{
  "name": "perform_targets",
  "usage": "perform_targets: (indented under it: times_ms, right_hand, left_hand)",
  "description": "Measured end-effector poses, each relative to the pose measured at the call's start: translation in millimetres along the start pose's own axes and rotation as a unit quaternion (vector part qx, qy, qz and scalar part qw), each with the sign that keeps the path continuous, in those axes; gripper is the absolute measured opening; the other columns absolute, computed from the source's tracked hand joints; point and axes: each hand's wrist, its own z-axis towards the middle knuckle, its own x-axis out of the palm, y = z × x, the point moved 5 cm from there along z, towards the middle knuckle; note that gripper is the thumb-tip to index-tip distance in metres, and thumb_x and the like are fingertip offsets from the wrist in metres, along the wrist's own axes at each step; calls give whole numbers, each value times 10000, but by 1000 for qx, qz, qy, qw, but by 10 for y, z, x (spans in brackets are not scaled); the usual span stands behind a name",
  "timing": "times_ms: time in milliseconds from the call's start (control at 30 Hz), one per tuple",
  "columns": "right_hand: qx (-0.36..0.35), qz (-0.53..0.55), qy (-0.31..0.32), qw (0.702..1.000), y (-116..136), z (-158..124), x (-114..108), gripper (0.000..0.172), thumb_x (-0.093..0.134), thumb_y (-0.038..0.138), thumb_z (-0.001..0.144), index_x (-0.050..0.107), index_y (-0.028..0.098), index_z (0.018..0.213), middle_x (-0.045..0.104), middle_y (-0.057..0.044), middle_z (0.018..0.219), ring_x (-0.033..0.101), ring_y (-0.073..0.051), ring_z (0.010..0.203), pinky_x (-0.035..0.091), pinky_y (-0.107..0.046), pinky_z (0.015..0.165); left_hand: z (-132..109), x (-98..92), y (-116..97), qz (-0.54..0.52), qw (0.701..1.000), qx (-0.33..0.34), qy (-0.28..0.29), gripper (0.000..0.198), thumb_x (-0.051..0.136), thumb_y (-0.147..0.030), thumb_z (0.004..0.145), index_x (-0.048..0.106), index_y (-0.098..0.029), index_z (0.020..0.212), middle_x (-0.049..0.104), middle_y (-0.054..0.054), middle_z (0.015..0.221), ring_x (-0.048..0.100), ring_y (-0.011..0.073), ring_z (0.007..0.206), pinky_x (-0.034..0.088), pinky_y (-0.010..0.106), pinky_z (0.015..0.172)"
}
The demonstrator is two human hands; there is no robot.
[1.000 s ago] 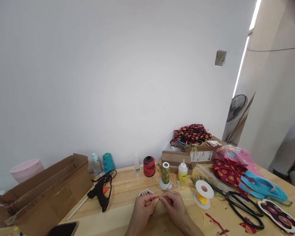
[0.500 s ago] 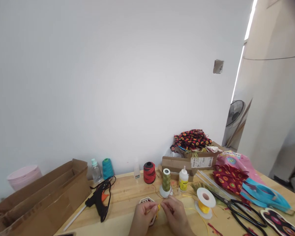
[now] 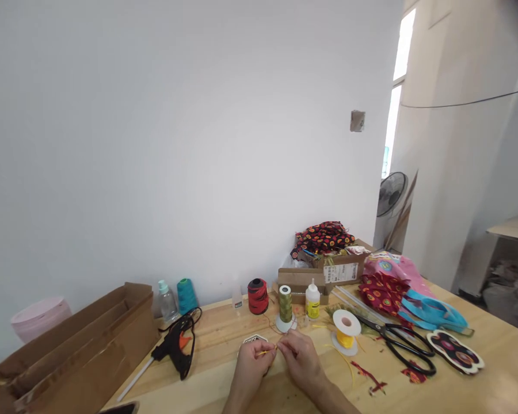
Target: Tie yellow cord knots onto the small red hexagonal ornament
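Note:
Between my two hands, low in the middle of the head view, runs a short piece of yellow cord point(image 3: 265, 352). My left hand point(image 3: 252, 365) pinches it between thumb and fingers. My right hand point(image 3: 301, 359) pinches the same cord close by, its fingertips nearly meeting the left ones. Partly hidden under my hands is a light-rimmed piece with a lattice pattern point(image 3: 254, 339). To the right stands a white spool of yellow cord point(image 3: 346, 333), with a loose strand curving down from it over the table.
A glue gun point(image 3: 176, 353) and a long cardboard box point(image 3: 82, 345) lie left. Behind my hands stand a red thread spool point(image 3: 258, 296), a green thread spool point(image 3: 285, 305) and a glue bottle point(image 3: 313, 302). Black scissors point(image 3: 403, 342), fabric point(image 3: 382, 293) and blue ribbon point(image 3: 434, 310) lie right.
The view has turned slightly to the right, showing more of the table's right side. My hands still pinch the yellow cord, which now lies more level between them.

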Motion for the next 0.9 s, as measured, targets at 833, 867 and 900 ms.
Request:
perform_targets:
  times_ms: [833,867,900]
  right_hand:
    - [167,215,59,960,-157,1,9,247,509,322,668,566,109,556,365,48,466,301,-58,432,231,-177,394]
    - [182,234,73,952,-176,-1,-2,263,494,335,679,561,108,564,325,62,437,264,-49,399,209,-171,370]
    - [205,268,89,937,-200,-7,-12,274,474,344,693,557,110,575,277,76,416,220,-41,373,182,-165,349]
  left_hand:
    - [-51,-103,-27,-18,1000,-11,-7,261,604,-336,547,659,-90,615,571,11,517,469,108,485,347,194,473]
    - [-51,-113,-17,-26,999,-22,-10,258,610,-334,538,653,-90,609,562,6,502,465,103,470,345,194,464]
    - [-50,-123,-1,-40,999,-35,-14,256,616,-330,528,647,-89,608,553,0,488,462,98,454,343,194,455]
